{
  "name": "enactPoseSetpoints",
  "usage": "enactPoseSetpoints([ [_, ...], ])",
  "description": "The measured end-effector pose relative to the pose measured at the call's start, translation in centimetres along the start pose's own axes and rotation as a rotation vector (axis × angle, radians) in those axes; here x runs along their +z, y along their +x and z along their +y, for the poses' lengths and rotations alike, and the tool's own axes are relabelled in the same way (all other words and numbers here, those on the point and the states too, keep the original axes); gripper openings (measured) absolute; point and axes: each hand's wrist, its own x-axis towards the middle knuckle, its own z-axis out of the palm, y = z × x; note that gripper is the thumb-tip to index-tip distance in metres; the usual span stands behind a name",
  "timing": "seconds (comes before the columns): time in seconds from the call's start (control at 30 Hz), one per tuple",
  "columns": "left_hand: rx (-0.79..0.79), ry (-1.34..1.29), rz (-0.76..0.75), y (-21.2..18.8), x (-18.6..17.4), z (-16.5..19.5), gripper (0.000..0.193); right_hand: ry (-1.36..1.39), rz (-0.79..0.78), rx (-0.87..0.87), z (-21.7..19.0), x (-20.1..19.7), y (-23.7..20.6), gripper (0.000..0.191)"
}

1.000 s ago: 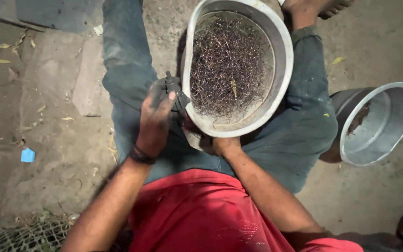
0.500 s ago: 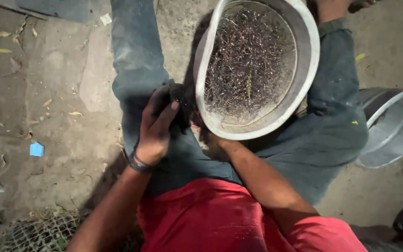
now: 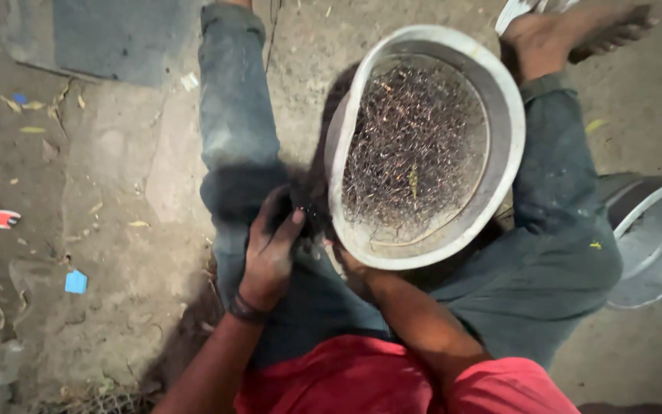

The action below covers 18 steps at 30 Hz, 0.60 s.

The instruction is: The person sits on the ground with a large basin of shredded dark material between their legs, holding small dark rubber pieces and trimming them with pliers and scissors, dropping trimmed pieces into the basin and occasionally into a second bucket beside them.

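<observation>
on the lap | left hand fingers curled round dark clump | right hand under sieve, fingers hidden

Dim scene, lit by one warm source from the viewer's side; light falls off fast toward the frame edges and corners go murky. Brightest patch is the rim of the metal sieve bowl, with soft glare on its pale wall. Hard dark shadow pooled to the left of that bowl, swallowing the left hand fingers and whatever they close on. Second metal bowl at the right edge is duller, half cut off. Slight motion softness overall, grain in the dark ground; wide-angle stretch toward the edges
</observation>
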Motion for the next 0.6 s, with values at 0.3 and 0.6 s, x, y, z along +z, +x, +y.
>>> enactPoseSetpoints([
  [0.3,-0.017,-0.163,-0.073,-0.6,2.0,3.1,0.035,-0.94,-0.344,-0.008,4.3,-3.3,-3.6,0.056],
  [0.6,-0.034,-0.118,-0.192,-3.1,3.5,5.2,0.041,-1.056,-0.078,-0.504,1.4,-13.1,-17.6,0.033],
])
